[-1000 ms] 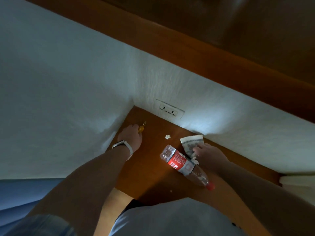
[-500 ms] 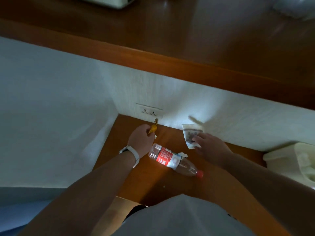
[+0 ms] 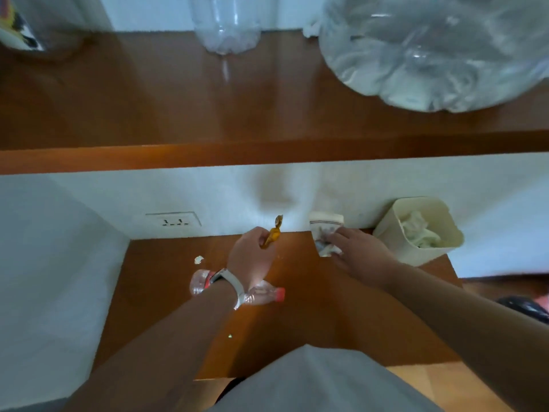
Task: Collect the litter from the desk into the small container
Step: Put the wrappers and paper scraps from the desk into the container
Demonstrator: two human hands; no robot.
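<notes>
1. Left hand (image 3: 251, 257) is up over the middle of the desk (image 3: 166, 307), fingers pinched on an orange wrapper (image 3: 272, 234); its long axis runs nearly upright, twisted tip pointing at the back wall.
2. Right hand (image 3: 361, 252) grips a crumpled paper cup (image 3: 325, 233) near the desk's back edge, its mouth facing up and toward the back wall, its body creased under the fingers.
3. The small container (image 3: 395, 242) sits at the back right corner of the desk, open top tilted toward the camera, white tissue (image 3: 417, 231) already inside; the cup is just beside its left wall.
4. A clear bottle (image 3: 261, 292) lies flat under the left wrist, long axis running left to right, red cap toward the right.
5. A white scrap (image 3: 198, 259) lies toward the back left, near the wall socket (image 3: 173, 221).
6. Against half a second ago: both hands have swung right, the wrapper is lifted clear of the socket, and the container is now fully in view.
7. Room: bare wood between the bottle and the front edge; the shelf (image 3: 267, 156) hangs over the back wall above the hands.
</notes>
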